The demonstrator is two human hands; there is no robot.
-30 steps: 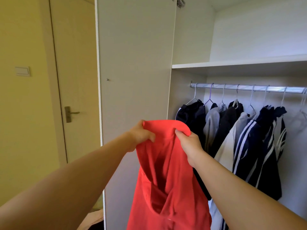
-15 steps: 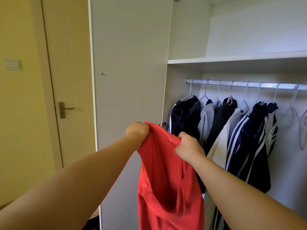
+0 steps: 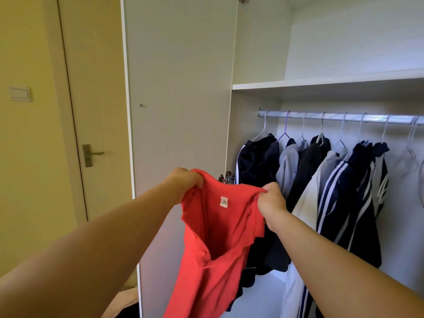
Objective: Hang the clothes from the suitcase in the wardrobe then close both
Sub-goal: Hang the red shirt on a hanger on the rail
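The red polo shirt (image 3: 213,249) hangs at lower centre of the frame, spread by its collar between the left hand (image 3: 184,183) and the right hand (image 3: 271,200), each pinching the fabric. It is on no hanger yet. At right, several garments (image 3: 332,180) already hang from the rail (image 3: 344,117). The wardrobe door (image 3: 181,88) stands open, so this hanging and both closings look to be left.

Left hand (image 3: 184,182), right hand (image 3: 272,201): curled grips.
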